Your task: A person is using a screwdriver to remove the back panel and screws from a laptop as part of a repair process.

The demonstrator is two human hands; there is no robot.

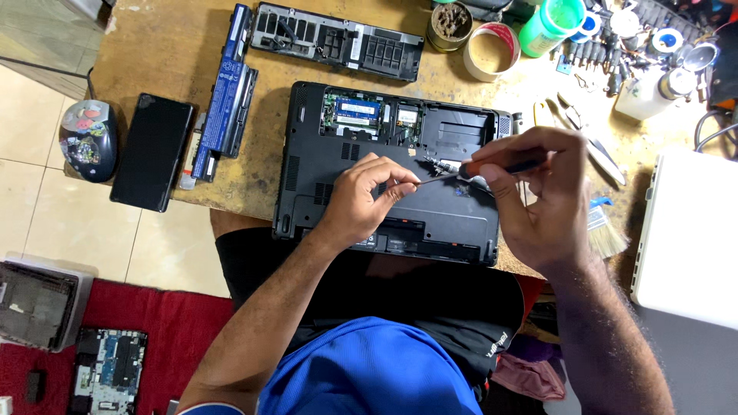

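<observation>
Right hand [538, 192] is closed round the dark, orange-banded handle of a screwdriver [492, 166], held nearly level; its thin metal shaft points left. Left hand [361, 198] pinches the shaft near the tip, fingertips together, palm resting on the laptop [323, 192].

Laptop: matte black plastic, lying upside down, bottom cover removed. Open bay shows a blue memory module [355, 110] and bare circuit parts. Its near edge overhangs the table edge slightly, above the person's lap.

Table [161, 46]: worn, stained wood. The left part holds a long black-and-blue battery [229, 92], a flat black slab [152, 151] and the removed vented cover panel [338, 40], with bare wood between them. The right part is crowded: a brush [603, 230] just beside the right hand, and a white laptop [688, 230] at the far right.

Containers: round tin [451, 23] holding dark brownish matter; a tape roll [492, 50] beside it; green lidded jar [552, 23], contents not visible.
</observation>
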